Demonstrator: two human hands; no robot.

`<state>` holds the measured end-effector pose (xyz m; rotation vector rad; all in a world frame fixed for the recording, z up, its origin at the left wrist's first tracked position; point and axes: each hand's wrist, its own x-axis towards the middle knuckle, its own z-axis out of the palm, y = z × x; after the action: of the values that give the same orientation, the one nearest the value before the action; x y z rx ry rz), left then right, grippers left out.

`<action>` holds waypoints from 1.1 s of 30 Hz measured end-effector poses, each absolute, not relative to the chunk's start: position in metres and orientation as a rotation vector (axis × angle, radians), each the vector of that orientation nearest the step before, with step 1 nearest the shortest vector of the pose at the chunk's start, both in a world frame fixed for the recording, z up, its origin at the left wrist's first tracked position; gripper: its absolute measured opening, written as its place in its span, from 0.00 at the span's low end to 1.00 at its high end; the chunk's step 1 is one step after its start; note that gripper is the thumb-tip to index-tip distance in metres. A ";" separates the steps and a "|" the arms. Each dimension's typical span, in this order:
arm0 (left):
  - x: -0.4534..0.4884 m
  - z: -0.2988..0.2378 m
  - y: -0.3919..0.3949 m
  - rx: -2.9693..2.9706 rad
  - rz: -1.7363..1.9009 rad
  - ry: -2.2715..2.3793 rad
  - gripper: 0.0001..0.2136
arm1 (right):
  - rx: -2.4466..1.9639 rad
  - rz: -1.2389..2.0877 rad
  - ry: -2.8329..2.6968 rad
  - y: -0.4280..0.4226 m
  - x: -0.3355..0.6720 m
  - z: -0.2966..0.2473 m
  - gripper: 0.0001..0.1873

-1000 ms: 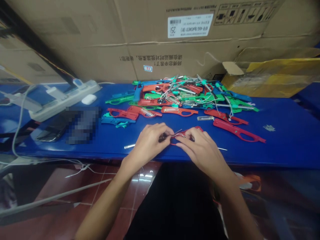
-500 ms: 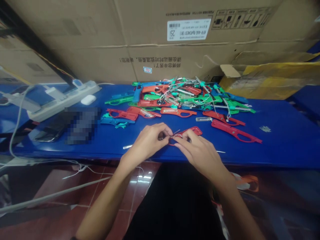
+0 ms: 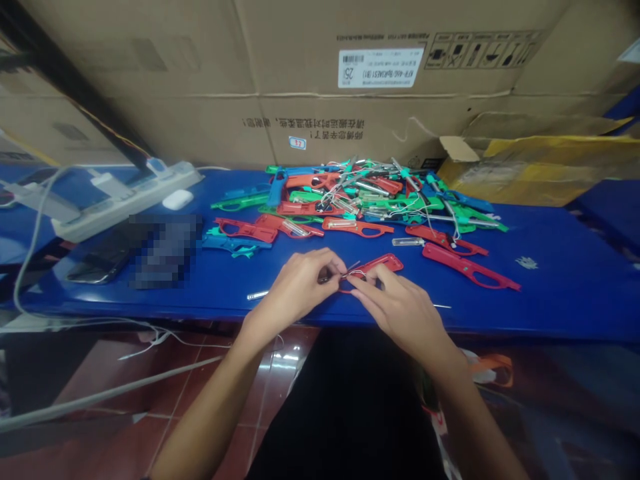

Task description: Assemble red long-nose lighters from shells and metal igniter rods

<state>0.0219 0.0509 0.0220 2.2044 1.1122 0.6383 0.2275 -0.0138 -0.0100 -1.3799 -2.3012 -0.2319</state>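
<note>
Between my hands lies a red plastic lighter shell [image 3: 385, 264], its wide end pointing to the upper right. My left hand [image 3: 306, 283] is closed in a pinch at the narrow side of this shell, with thin wires [image 3: 356, 272] at its fingertips. From the other side, my right hand [image 3: 403, 303] presses its fingertips together on the shell and the wires. The fingers hide most of the small parts there. A second red shell half [image 3: 470, 268] rests to the right, and a clear lighter tank [image 3: 407, 241] lies beyond my right hand.
Behind my hands is a heap of red, green and blue lighter shells [image 3: 300, 207] with metal tubes and wires. A white power strip [image 3: 125, 200] and a phone [image 3: 103, 263] are at left. A taped cardboard box [image 3: 540, 173] stands at back right. A thin metal rod [image 3: 443, 306] lies near the front edge.
The camera view has shifted slightly. Both hands stay at the red shell in nearly the same pinch, with only slight finger movement.
</note>
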 end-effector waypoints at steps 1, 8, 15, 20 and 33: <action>0.022 0.022 0.051 2.206 0.650 1.105 0.07 | -1.382 -0.228 -2.303 -0.014 0.228 -0.010 0.16; 0.022 0.018 0.050 2.202 0.681 1.106 0.06 | -1.397 -0.207 -2.315 -0.015 0.228 -0.009 0.16; 0.018 0.017 0.053 2.181 0.687 1.041 0.05 | -1.423 -0.212 -2.328 -0.013 0.226 -0.005 0.16; 0.017 0.018 0.049 2.201 0.679 1.096 0.04 | -1.462 -0.257 -2.320 -0.011 0.222 -0.004 0.19; -0.008 0.020 0.016 2.257 0.677 1.306 0.09 | -1.397 -0.291 -2.294 -0.014 0.225 -0.010 0.16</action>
<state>-0.0082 0.0159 0.0205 2.2573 1.3064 0.6771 0.2246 -0.0144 -0.0104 -1.3973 -2.2938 -0.2912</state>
